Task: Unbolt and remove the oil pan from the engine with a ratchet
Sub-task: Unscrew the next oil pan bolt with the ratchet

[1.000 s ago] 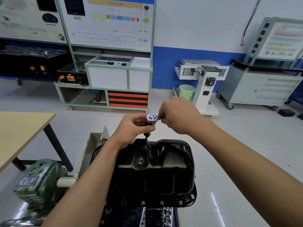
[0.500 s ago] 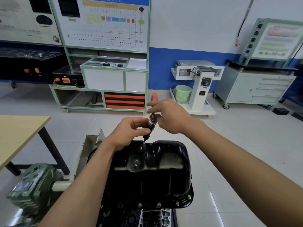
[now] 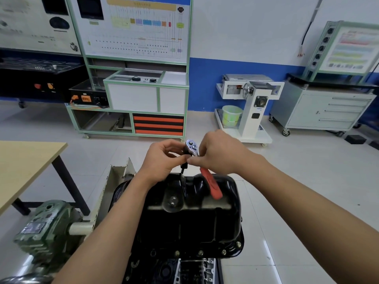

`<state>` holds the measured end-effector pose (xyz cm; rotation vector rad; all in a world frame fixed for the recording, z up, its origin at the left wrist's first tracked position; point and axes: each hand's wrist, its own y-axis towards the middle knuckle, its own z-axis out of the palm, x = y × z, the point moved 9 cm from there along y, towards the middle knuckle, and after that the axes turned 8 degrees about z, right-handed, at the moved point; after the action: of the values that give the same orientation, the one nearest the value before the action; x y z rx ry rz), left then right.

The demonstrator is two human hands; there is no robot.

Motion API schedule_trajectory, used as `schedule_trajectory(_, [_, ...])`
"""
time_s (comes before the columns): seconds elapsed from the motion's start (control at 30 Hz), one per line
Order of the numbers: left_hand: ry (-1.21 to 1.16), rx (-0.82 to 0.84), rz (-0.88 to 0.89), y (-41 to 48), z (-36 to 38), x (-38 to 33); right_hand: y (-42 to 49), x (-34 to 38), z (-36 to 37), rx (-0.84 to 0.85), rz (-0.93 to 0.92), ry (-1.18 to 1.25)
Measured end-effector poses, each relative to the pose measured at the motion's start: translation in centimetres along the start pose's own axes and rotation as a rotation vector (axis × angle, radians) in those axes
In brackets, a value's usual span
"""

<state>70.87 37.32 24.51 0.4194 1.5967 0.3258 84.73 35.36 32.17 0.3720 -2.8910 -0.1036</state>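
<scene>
ratchet (image 3: 191,149) between both hands (gripped)

Your ratchet (image 3: 191,149) shows a chrome head uppermost, a black extension dropping to the far edge of the oil pan (image 3: 192,214), and a red handle slanting down to the right. The glossy black pan sits sump-up on the engine (image 3: 184,269), near-flange bolts (image 3: 224,252) seated.

engine (image 3: 190,269) cut off below, far bolts hidden
</scene>
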Motion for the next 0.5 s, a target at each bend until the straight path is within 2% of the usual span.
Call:
schedule_trajectory(0.13, [-0.049,-0.019,-0.03,-0.1,-0.2,0.3,0.3,0.6,-0.6,-0.024,-0.03,-0.091])
schedule_trajectory(0.33, [-0.121,0.091,-0.08,-0.2,0.7,1.0,1.5,1.1,-1.3,-0.193,-0.1,-0.273])
schedule_trajectory(0.5, [-0.178,0.152,-0.1,-0.3,1.1,1.1,2.7,0.7,0.1,-0.058,-0.191,-0.088])
